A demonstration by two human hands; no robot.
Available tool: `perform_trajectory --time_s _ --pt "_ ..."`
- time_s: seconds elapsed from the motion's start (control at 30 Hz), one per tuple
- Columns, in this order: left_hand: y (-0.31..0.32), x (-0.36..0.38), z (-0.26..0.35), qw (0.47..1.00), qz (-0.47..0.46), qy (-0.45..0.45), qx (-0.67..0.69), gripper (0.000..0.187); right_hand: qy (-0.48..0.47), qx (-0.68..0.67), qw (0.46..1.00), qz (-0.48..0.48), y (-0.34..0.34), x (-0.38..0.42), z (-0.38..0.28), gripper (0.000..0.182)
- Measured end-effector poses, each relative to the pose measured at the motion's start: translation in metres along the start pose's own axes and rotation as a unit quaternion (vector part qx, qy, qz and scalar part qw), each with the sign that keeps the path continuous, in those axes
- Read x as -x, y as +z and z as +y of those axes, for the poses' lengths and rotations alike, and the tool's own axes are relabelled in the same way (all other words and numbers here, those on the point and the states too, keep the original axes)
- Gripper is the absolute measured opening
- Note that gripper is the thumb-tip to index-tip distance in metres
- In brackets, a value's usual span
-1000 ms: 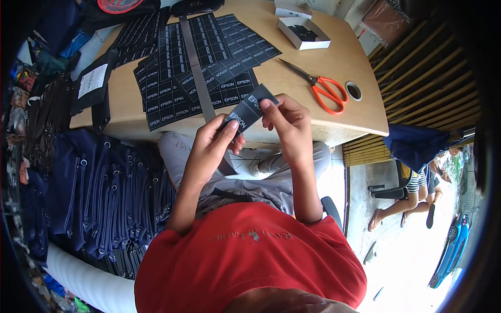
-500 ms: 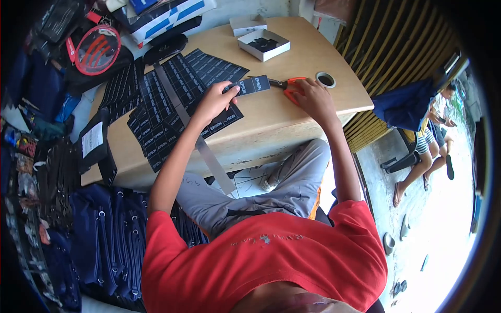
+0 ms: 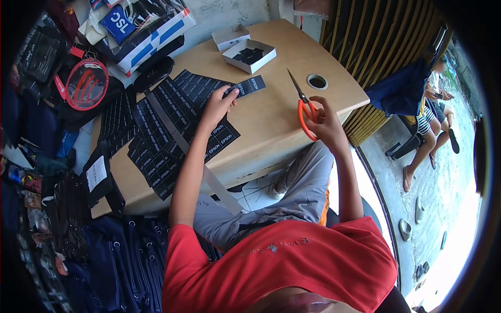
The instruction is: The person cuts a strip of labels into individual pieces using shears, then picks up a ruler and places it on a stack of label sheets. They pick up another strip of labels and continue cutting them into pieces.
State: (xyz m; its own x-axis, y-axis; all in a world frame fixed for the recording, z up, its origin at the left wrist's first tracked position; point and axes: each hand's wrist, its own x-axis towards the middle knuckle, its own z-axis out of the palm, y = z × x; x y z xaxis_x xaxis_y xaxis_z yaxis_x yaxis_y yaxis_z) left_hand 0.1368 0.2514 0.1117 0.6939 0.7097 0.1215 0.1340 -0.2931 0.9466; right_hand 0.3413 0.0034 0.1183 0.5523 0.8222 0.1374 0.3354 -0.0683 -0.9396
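Between the fingers of my left hand (image 3: 221, 106) is a short black strip of EPSON labels (image 3: 250, 86), its free end pointing right above the table. My right hand (image 3: 327, 125) grips orange-handled scissors (image 3: 304, 109) by the handles, with the closed-looking blades pointing up and away. Under and beside my left forearm lie several black sheets printed with EPSON labels (image 3: 156, 112). A metal ruler (image 3: 168, 124) crosses these sheets and sticks out past the table's near edge.
A white box (image 3: 255, 58) with small black pieces inside stands at the back of the wooden table (image 3: 282, 109). A round ring (image 3: 317, 82) is near the right edge. Navy bags (image 3: 122, 255) are piled at lower left. Another person (image 3: 436, 112) sits outside at right.
My right hand has lifted the scissors off the table and turned them from pointing left to pointing away. The left hand still holds the label strip. The view has shifted slightly.
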Motion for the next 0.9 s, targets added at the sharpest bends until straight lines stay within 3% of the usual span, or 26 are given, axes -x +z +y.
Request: perform_trajectory --time_s 0.03,0.1,0.13,0.17,0.3,0.37,0.5,0.57,0.7,0.77,0.9 --pt "-0.001 0.000 0.000 1.000 -0.001 -0.001 0.001 0.025 0.002 0.001 1.000 0.000 0.000 0.010 -0.004 0.059" --pt "-0.001 0.000 0.004 1.000 -0.024 0.002 -0.004 0.024 0.061 -0.283 0.956 -0.047 0.001 0.030 -0.019 0.069" --pt "0.000 0.001 0.008 1.000 -0.027 0.001 -0.002 0.024 0.012 -0.352 0.935 -0.054 0.007 0.034 -0.017 0.074" --pt "-0.001 0.002 0.012 0.999 -0.030 -0.001 0.015 0.023 -0.033 -0.358 0.932 -0.045 0.013 0.033 -0.011 0.065" --pt "0.000 0.007 0.016 0.996 -0.040 0.031 0.072 0.026 -0.017 -0.477 0.874 -0.095 0.035 0.019 -0.005 0.055" --pt "-0.001 0.010 0.019 0.997 -0.037 0.027 0.066 0.027 -0.039 -0.384 0.918 -0.095 0.046 0.013 -0.017 0.057" --pt "0.003 0.014 0.027 0.992 -0.021 0.046 0.112 0.022 -0.052 -0.390 0.915 -0.093 0.070 -0.002 -0.036 0.060" --pt "-0.001 0.011 0.037 0.990 -0.032 0.077 0.113 0.022 -0.047 -0.326 0.939 -0.096 0.074 -0.015 -0.049 0.056" --pt "-0.024 -0.009 0.064 0.994 -0.052 0.091 0.042 0.025 -0.094 -0.329 0.929 -0.140 0.085 -0.067 -0.042 0.046" --pt "-0.036 -0.027 0.050 0.991 -0.041 0.124 0.027 0.025 -0.094 -0.339 0.927 -0.129 0.100 -0.088 -0.052 0.045" --pt "-0.051 -0.046 0.029 0.991 0.017 0.127 0.042 0.028 -0.036 -0.343 0.932 -0.110 0.131 -0.141 -0.061 0.039"
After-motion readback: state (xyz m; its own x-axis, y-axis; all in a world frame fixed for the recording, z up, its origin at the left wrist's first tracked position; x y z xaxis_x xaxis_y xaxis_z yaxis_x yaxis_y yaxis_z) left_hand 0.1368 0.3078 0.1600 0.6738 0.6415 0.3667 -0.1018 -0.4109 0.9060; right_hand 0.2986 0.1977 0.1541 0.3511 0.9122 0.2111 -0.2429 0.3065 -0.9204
